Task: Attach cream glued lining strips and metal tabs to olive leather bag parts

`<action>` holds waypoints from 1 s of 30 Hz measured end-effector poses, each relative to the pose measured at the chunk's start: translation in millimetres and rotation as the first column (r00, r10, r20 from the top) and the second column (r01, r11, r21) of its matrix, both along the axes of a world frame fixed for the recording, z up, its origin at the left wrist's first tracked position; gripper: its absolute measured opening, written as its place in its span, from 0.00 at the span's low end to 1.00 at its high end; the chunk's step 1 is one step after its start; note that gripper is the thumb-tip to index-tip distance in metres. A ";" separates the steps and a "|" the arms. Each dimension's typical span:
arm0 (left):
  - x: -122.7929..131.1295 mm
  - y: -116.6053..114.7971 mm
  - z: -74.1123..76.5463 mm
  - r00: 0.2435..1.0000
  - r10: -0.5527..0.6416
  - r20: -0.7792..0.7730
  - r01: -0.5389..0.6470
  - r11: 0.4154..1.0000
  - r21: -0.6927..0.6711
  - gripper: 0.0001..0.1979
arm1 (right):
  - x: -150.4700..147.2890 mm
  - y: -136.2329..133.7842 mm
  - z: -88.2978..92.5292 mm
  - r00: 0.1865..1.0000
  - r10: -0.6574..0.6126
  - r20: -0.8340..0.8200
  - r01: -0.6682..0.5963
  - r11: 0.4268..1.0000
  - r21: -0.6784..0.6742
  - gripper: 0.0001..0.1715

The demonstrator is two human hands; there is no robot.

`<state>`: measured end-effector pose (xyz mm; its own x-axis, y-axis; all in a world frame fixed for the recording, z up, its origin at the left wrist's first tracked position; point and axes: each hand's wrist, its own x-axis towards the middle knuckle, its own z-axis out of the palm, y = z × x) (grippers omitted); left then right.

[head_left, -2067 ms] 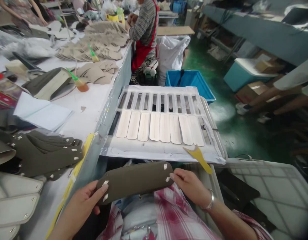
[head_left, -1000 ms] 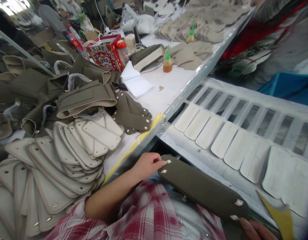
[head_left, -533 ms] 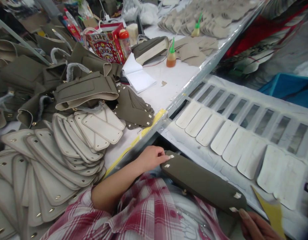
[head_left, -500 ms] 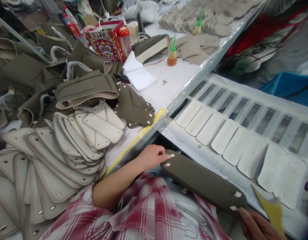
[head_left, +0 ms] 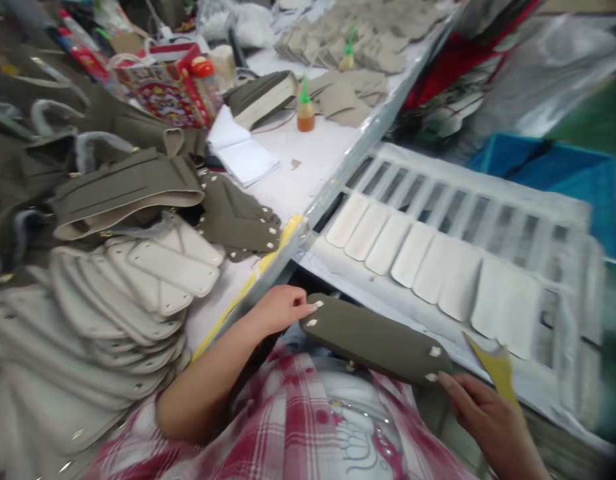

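Note:
A long dark olive bag panel [head_left: 378,340] with rounded ends lies across my lap, little white tabs near its corners. My left hand [head_left: 281,308] pinches its left end, thumb beside a tab. At the other end, the fingers of my right hand [head_left: 481,403] close on the lower right corner by another tab. A yellow pointed piece [head_left: 493,367] stands just behind my right hand. Left of me lies a heap of pale panels [head_left: 108,320] with metal fittings at their ends. Similar dark olive pieces [head_left: 238,217] with white tabs are stacked at the table edge.
A slotted white rack [head_left: 438,213] with a row of pale panels [head_left: 413,257] stands to the right, a blue crate [head_left: 553,180] behind it. Olive handbags [head_left: 128,187] crowd the left. A green-tipped glue bottle [head_left: 305,113] and open notebook [head_left: 243,147] sit on the white table.
My view has swung to the right, so the scene shifts left and more of the blue crate shows. Both hands keep hold of the olive panel; more of my right hand is visible.

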<state>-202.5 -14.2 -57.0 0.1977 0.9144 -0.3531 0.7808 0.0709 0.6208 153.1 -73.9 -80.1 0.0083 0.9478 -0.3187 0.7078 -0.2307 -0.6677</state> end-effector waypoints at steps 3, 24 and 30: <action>5.8 -1.7 5.6 0.987 -0.041 -0.157 0.053 0.996 0.077 0.13 | -3.8 2.4 7.8 1.000 -0.021 -0.017 0.020 0.999 -0.046 0.25; 196.7 3.7 -19.5 0.799 -0.576 -0.172 0.601 0.766 0.229 0.40 | 25.0 3.6 -1.8 0.968 -0.066 -0.241 0.039 0.993 -0.113 0.22; 202.6 0.5 -19.4 0.793 -0.572 -0.209 0.609 0.760 0.230 0.41 | 29.7 5.4 -8.2 0.949 -0.076 -0.307 0.036 0.990 -0.134 0.22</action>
